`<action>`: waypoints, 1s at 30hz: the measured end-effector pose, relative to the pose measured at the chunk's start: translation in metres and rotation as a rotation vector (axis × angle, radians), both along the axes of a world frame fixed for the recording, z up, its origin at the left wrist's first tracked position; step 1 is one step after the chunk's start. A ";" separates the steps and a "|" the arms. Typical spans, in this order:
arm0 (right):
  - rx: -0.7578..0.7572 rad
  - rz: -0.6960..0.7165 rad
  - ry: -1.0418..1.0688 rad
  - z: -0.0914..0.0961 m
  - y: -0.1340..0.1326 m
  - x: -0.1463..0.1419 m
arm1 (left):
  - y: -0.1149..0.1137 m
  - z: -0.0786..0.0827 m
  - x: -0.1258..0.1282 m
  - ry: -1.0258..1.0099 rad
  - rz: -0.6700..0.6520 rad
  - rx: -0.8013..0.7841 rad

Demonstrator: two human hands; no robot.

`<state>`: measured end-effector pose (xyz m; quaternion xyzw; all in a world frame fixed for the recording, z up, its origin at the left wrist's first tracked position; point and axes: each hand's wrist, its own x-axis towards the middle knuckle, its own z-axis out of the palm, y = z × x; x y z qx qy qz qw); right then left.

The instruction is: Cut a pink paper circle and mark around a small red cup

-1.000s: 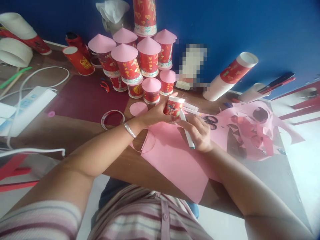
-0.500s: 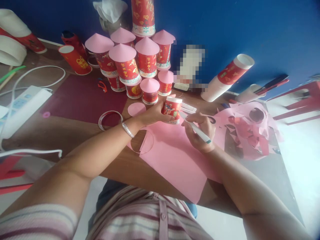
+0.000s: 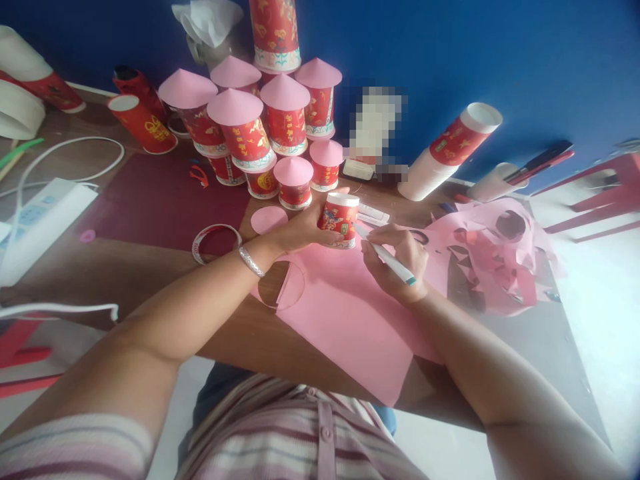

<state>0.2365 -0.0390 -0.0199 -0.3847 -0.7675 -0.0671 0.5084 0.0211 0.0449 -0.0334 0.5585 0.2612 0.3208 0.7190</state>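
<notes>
My left hand (image 3: 295,230) is wrapped round a short red patterned paper cup (image 3: 340,219) that stands upside down on a pink paper sheet (image 3: 345,313). My right hand (image 3: 400,263) grips a white marker pen (image 3: 387,257), its tip at the cup's base on the right side. A silver bracelet (image 3: 251,262) sits on my left wrist. A round hole is cut in the sheet's left edge, just under my left forearm.
A cluster of red cups with pink cone lids (image 3: 260,127) stands behind my hands, a pink paper disc (image 3: 269,219) and a cut cup ring (image 3: 216,239) to the left. Pink scraps and scissors (image 3: 493,257) lie right. A power strip (image 3: 37,227) sits far left, a cup stack (image 3: 450,150) lies against the blue wall.
My right hand has turned the pen from pointing down beside the cup to lying slanted with its tip at the cup's base. The cup stays under my left hand.
</notes>
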 end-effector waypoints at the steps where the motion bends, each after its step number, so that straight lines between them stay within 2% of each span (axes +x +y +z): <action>1: 0.002 -0.009 -0.005 0.000 0.000 0.000 | -0.001 0.001 0.000 0.005 0.005 0.001; 11: 0.092 0.054 -0.113 -0.002 0.002 0.000 | -0.005 0.009 -0.001 0.071 0.007 0.043; 18: 0.090 0.091 -0.113 0.000 0.004 0.000 | -0.006 0.011 0.000 0.078 0.021 0.063; 27: 0.094 0.066 -0.175 0.000 0.004 0.001 | -0.001 0.003 -0.001 0.090 -0.004 0.079; 30: 0.086 0.099 -0.141 -0.001 0.005 0.001 | 0.000 0.002 -0.001 0.094 -0.005 0.075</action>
